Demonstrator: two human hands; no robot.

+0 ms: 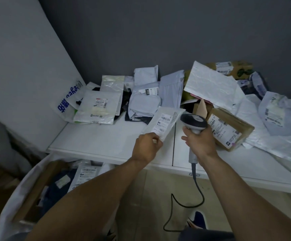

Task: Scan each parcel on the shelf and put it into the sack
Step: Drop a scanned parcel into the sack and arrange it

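Note:
My left hand (147, 147) pinches the near corner of a flat white envelope parcel (165, 121), held label-up above the white shelf (106, 141). Just to its right, my right hand (201, 141) grips the handle of a grey barcode scanner (193, 121), whose head sits close to the envelope's right edge. The scanner's cable (196, 193) hangs down toward the floor. At the lower left stands the open white sack (11, 202), with several labelled parcels (87, 173) and a brown box inside.
Several white and grey mailer bags (144, 101) lie piled along the back of the shelf against a dark wall. A brown cardboard box (228, 129) sits right of the scanner, another carton (231, 67) at the back right. My shoe (197, 220) is on the floor below.

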